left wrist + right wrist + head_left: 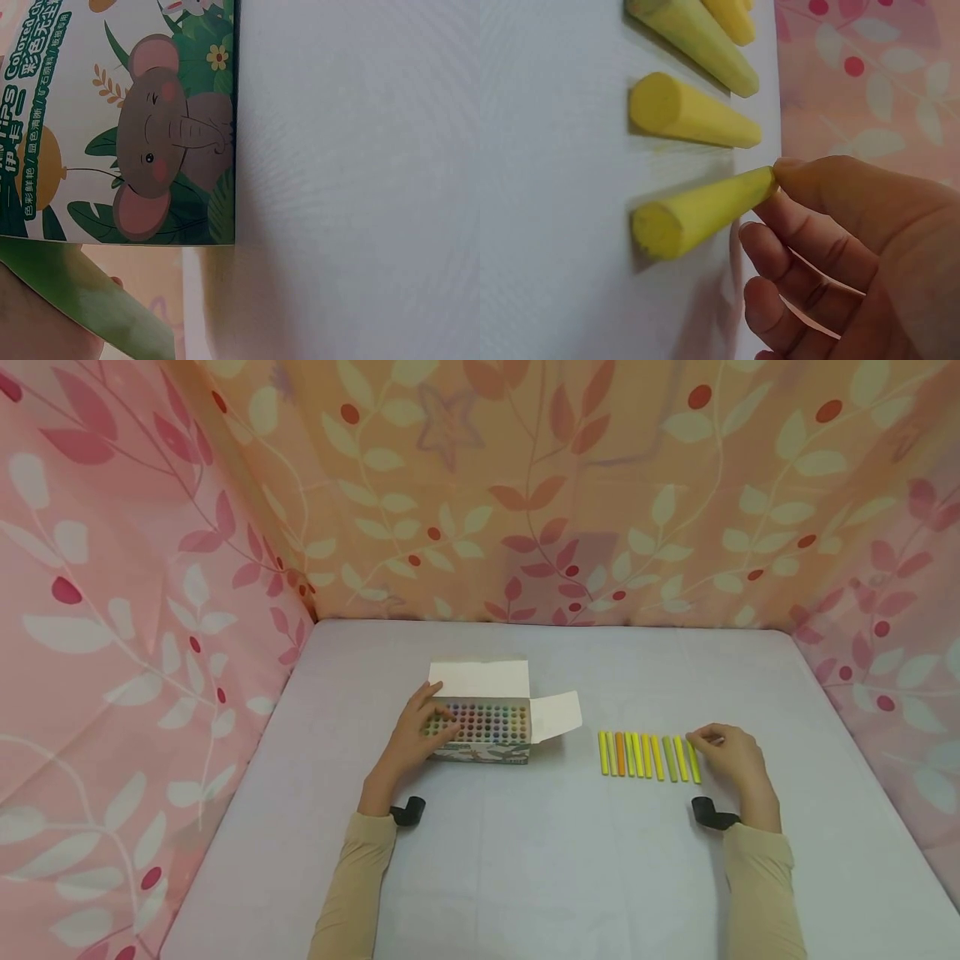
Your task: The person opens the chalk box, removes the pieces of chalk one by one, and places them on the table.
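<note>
on the left of the table (pixel 525 860), the left hand (pixel 412 739) rests on an open box (pixel 483 727) of chalk, fingers lying over the left end of the rows of coloured tips; whether they pinch a stick cannot be told. the box's lid flap stands up at the back and a side flap hangs open to the right. the left wrist view shows only the box's printed side, with an elephant, cut off at the frame.

to the right, well apart from the box, a row (pixel 648 755) of yellow, orange and green sticks lies flat, side by side, long axes running away from the person. at its right end the right hand (pixel 731 760) touches the far tip of the last yellow stick (pixel 697 214) with thumb and fingertip, other fingers loosely curled. the hand hides part of that stick in the head view.
</note>
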Demonstrator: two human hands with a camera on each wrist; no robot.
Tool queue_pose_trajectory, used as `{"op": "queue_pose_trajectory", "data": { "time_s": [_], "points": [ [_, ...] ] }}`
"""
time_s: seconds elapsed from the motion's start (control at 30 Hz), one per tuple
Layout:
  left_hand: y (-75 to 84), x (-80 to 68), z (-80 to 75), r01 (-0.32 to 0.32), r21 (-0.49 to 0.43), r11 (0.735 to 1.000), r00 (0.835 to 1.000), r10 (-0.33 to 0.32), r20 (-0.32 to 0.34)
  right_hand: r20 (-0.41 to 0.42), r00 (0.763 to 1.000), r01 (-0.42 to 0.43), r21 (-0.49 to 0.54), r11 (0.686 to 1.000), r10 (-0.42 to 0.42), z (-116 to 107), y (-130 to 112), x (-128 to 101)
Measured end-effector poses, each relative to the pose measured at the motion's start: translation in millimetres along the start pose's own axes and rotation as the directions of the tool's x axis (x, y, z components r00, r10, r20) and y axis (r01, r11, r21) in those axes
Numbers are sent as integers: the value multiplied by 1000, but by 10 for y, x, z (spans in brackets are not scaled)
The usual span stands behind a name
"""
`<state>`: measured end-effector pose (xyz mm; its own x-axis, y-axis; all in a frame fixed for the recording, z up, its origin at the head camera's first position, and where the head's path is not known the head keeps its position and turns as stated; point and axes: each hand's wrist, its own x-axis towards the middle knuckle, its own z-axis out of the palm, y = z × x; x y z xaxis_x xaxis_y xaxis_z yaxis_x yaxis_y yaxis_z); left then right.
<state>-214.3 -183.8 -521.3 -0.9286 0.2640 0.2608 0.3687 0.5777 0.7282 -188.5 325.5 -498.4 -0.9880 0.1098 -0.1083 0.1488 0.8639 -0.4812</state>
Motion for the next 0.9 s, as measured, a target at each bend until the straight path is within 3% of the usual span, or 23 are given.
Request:
{"op": "queue_pose_trajectory", "data": {
  "time_s": [0.9],
  "points": [
    [13,-15,4,2,13,1000,1000,-2,-13,-27,1000,16,-3,1000,-16,52,3,52]
  ]
}}
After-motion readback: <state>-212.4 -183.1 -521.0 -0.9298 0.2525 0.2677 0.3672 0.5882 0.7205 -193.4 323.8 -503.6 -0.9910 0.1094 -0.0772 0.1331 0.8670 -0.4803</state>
